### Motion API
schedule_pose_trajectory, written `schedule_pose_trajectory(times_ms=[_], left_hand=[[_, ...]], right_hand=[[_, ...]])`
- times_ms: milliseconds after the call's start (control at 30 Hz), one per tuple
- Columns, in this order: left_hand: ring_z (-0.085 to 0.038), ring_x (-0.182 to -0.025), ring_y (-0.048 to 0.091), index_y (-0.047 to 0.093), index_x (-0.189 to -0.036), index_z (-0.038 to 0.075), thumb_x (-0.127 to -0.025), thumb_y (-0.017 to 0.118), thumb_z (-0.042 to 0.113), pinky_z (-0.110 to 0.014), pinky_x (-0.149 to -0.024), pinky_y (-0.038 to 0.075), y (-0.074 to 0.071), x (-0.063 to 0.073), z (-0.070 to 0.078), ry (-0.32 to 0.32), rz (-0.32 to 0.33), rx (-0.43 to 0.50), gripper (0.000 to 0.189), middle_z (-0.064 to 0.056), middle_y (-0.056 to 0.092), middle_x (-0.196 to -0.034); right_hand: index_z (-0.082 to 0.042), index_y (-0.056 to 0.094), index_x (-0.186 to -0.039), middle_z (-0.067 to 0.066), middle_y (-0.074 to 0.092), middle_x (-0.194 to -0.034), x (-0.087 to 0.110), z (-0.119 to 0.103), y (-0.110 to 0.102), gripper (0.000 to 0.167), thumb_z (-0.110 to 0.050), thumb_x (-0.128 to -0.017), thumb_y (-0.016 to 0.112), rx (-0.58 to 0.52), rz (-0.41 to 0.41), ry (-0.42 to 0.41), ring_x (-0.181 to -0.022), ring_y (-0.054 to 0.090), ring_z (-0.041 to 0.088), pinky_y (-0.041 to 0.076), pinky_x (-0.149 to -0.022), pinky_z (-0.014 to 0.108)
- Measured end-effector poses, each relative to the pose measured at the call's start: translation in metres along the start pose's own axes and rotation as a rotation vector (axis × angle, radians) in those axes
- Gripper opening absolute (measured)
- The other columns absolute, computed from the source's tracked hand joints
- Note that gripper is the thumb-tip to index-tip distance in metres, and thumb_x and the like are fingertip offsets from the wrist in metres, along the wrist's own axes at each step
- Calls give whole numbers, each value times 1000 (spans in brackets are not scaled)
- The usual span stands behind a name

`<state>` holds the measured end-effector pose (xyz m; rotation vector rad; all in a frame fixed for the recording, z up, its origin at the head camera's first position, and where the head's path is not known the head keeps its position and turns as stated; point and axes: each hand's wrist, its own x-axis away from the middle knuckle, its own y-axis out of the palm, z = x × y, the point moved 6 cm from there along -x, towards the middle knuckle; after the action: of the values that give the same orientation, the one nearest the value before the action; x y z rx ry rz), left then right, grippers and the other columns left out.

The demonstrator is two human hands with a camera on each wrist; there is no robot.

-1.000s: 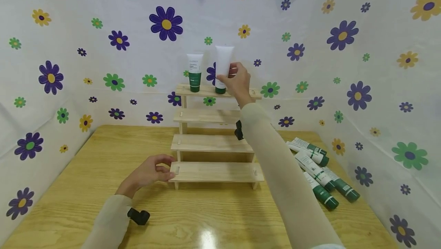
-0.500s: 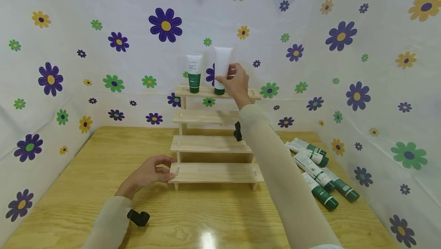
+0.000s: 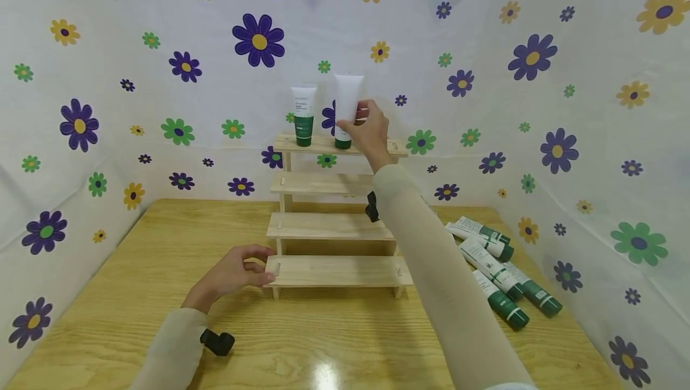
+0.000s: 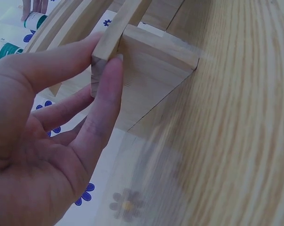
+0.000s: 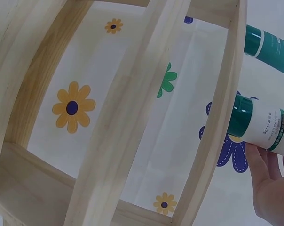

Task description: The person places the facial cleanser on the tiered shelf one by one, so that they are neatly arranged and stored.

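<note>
1. Right grip closed in a pinch on a white tube, thumb on the front, other fingers at its right side.
2. White tube: green cap down, near upright with a slight lean, at the top board of a 4-tier wooden stand, right of the board's middle. Right wrist view puts the cap right at the board's edge; can't tell if it bears full weight.
3. Green-and-white tube stands cap down on the same board, to the left, apart.
4. Left grip pinches the left end of the bottom board; left wrist view shows digits closed over the corner.
5. Loose tubes, at least 5, lie on the desk right of the stand, some overlapping; right sleeve passes just beside them.
6. Vs 1.0 s ago: hardly any change. Whole head view sits slightly lower; both grips, both standing tubes and the pile keep their places relative to the stand.
</note>
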<state>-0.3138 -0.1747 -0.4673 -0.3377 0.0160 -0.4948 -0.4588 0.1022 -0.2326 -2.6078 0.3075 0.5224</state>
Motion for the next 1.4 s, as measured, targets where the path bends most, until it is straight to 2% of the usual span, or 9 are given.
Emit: schedule_pose_trajectory(times_ms=[233,667,933,1000,1200,1400], left_hand=[[-21,-93,69,50,-145,-5,-91,81,17,-33,-80,63,0,-1,0,-23,3,10,65,-27,56,-132],[-21,-95,68,53,-143,-2,-91,81,16,-32,-79,63,0,-1,0,-53,29,-25,62,-25,55,-135],[-21,-95,67,52,-144,-2,-92,79,17,-31,-79,62,1,-1,3,-61,16,-51,62,-24,58,-134],[-21,-95,67,52,-144,-2,-92,80,18,-31,-79,62,1,-1,1,-57,13,-50,63,-24,56,-134],[-24,-96,67,51,-143,-7,-92,79,19,-30,-78,63,0,0,-1,7,-13,-43,64,-28,56,-131],[-22,-96,68,49,-143,-8,-93,78,17,-31,-77,63,0,-1,2,40,-31,-32,63,-30,54,-130]], right_hand=[[-6,54,-137,15,66,-128,0,0,-1,53,-19,-92,80,3,-6,16,-115,67,28,57,-103,38],[-8,57,-134,14,66,-126,1,-1,-4,50,-22,-92,81,15,-27,30,-112,65,27,57,-102,39],[-10,56,-137,13,65,-129,2,1,-3,52,-25,-93,79,25,-34,46,-114,64,26,57,-102,39],[-10,56,-137,13,65,-128,2,2,-3,52,-25,-93,79,31,-45,40,-114,65,26,57,-103,39],[-10,54,-141,16,66,-131,5,6,-8,56,-25,-94,78,29,-125,18,-118,65,29,56,-103,43],[-11,54,-144,17,63,-140,7,15,-29,57,-25,-94,78,20,-148,33,-126,62,31,54,-105,46]])
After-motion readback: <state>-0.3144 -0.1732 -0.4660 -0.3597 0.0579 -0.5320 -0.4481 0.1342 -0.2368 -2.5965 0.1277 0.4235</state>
